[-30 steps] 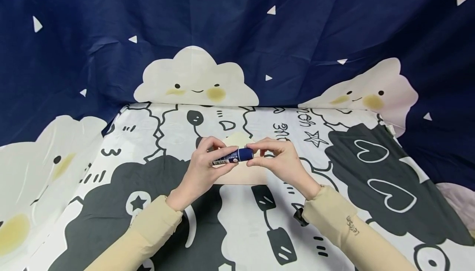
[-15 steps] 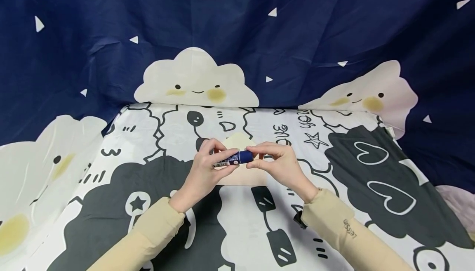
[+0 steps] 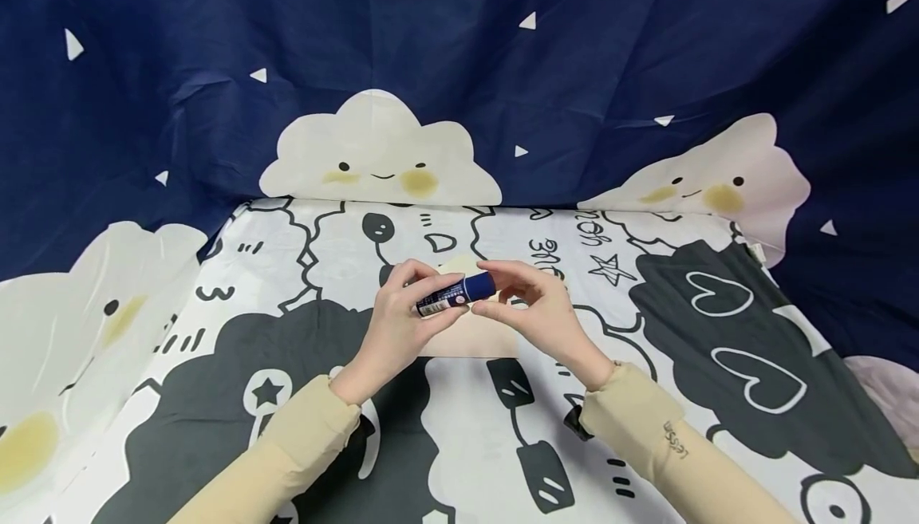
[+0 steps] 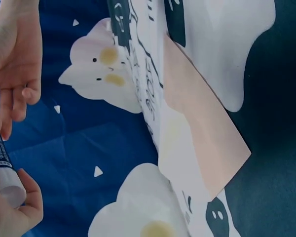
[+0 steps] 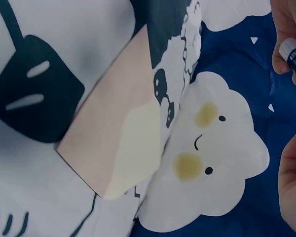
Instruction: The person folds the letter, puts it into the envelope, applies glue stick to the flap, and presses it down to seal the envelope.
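My left hand (image 3: 393,318) holds a navy glue stick (image 3: 452,295) above the bed-like surface, its barcode label facing up. The fingers and thumb of my right hand (image 3: 544,313) bend around the cap end from opposite sides; contact on the cap is partly hidden. In the left wrist view, the white base of the glue stick (image 4: 9,185) pokes out of the left hand. Below both hands lies a peach envelope (image 3: 474,339) with its pale cream flap opened away from me. The envelope (image 5: 106,121) shows whole in the right wrist view.
A black and white cartoon-print cloth (image 3: 474,444) covers the flat surface. Behind it hangs a navy curtain (image 3: 459,21) with white triangles and smiling clouds. Beige sleeves (image 3: 646,412) cover both forearms.
The glue stick has risen slightly and tilted, its cap end now higher. The right finger and thumb have spread a little around the cap. The envelope stays in place.
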The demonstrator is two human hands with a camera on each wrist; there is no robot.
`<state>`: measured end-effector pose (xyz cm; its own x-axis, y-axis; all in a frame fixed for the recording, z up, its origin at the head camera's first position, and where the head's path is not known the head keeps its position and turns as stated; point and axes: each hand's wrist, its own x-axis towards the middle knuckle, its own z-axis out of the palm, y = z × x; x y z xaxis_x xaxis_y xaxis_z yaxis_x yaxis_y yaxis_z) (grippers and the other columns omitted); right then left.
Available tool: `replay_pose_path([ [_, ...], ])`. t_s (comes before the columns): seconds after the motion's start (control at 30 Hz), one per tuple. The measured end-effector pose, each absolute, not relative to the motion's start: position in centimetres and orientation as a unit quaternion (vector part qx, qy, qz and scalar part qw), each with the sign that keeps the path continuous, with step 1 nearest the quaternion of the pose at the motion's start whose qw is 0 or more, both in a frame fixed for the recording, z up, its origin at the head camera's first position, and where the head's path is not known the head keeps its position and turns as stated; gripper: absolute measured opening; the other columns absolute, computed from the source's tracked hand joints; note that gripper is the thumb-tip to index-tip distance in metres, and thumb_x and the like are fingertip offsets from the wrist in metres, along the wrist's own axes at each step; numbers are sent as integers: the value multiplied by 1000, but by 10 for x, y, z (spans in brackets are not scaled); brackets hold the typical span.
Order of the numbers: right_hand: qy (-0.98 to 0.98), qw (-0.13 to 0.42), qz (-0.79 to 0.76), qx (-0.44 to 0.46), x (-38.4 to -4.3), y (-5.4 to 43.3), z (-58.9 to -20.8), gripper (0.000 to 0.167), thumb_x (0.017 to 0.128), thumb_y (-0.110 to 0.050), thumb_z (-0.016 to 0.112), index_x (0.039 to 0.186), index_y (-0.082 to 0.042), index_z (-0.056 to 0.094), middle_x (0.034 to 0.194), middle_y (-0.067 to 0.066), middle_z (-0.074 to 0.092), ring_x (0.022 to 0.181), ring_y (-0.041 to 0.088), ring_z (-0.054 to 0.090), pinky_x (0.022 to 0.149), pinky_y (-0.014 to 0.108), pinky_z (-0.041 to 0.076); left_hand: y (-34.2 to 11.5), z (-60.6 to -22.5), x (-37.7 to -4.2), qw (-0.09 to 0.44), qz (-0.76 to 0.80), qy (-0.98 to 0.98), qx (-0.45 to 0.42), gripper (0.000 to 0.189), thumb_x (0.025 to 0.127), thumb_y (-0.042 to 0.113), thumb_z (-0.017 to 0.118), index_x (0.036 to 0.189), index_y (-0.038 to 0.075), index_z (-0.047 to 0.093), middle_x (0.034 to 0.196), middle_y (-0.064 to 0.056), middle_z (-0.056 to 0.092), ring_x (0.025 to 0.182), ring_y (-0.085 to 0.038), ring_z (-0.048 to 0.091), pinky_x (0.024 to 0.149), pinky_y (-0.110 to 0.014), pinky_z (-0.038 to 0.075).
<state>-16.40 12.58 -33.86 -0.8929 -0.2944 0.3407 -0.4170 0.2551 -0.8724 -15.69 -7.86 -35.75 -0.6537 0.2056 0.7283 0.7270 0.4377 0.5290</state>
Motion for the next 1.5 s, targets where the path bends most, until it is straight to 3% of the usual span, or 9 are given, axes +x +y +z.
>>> replay_pose_path([
  [0.17, -788, 29, 577, 213, -164, 120, -342, 51, 77, -5, 78, 125, -9, 62, 102, 16, 70, 81, 8, 61, 75, 22, 50, -78, -358, -159, 301, -442, -793, -293, 35, 70, 6, 84, 103, 6, 74, 93, -10, 60, 92, -23, 55, 74, -30, 47],
  [0.5, -773, 21, 600, 204, -164, 112, -346, 37, 80, -8, 77, 114, -4, 64, 92, -4, 69, 82, 7, 62, 82, 24, 53, -73, -357, -157, 279, -470, -786, -289, 33, 74, 5, 81, 106, 7, 73, 94, -9, 60, 92, -22, 55, 73, -28, 49],
  [0.7, -772, 18, 601, 203, -163, 111, -344, 33, 82, -9, 75, 113, -4, 65, 92, 0, 70, 81, 8, 62, 80, 25, 52, -72, -357, -158, 283, -467, -788, -284, 32, 74, 6, 81, 104, 9, 72, 95, -9, 61, 93, -22, 57, 73, -29, 51],
  [1.03, -776, 23, 599, 198, -162, 115, -344, 32, 82, -8, 74, 112, -3, 64, 87, -13, 67, 79, 7, 61, 78, 22, 51, -72, -359, -157, 264, -469, -793, -286, 37, 73, 9, 82, 108, 9, 70, 98, -9, 61, 95, -21, 57, 74, -28, 51],
  [1.3, -781, 37, 594, 187, -164, 124, -348, 32, 83, -7, 73, 113, -2, 63, 89, -14, 67, 80, 6, 62, 79, 21, 52, -74, -363, -158, 238, -480, -800, -270, 43, 72, 11, 84, 112, 8, 69, 96, -10, 61, 84, -20, 56, 65, -21, 49],
  [1.5, -784, 48, 592, 181, -164, 129, -349, 32, 83, -6, 73, 112, 0, 63, 87, -15, 67, 80, 5, 62, 80, 20, 52, -77, -366, -159, 227, -482, -803, -268, 43, 72, 11, 84, 112, 8, 69, 96, -13, 61, 90, -25, 59, 68, -30, 57],
])
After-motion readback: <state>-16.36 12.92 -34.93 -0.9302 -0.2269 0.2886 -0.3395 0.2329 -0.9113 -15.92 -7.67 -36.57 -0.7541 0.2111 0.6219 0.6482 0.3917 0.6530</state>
